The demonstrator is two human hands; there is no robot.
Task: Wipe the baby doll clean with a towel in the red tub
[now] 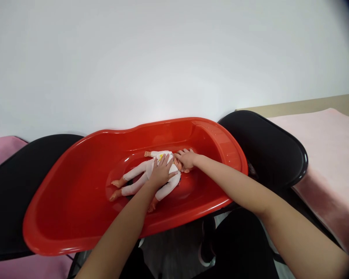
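Note:
A baby doll (137,171) in a white top and pale leggings lies on its back in a red baby bathtub (72,201), its feet to the left and head to the right. My left hand (162,172) rests on the doll's chest, fingers spread over the top. On the doll's head lies my right hand (187,158), its fingers stretched across the face and the far side. Most of the doll's head is hidden under that hand. Neither hand is seen wrapped round anything.
Black chair seats (273,147) stand at both ends of the tub. A pink covered surface (325,143) is on the right, another pink surface (6,151) on the left. Behind the tub rises a white wall (163,58). My legs (238,244) are below its near rim.

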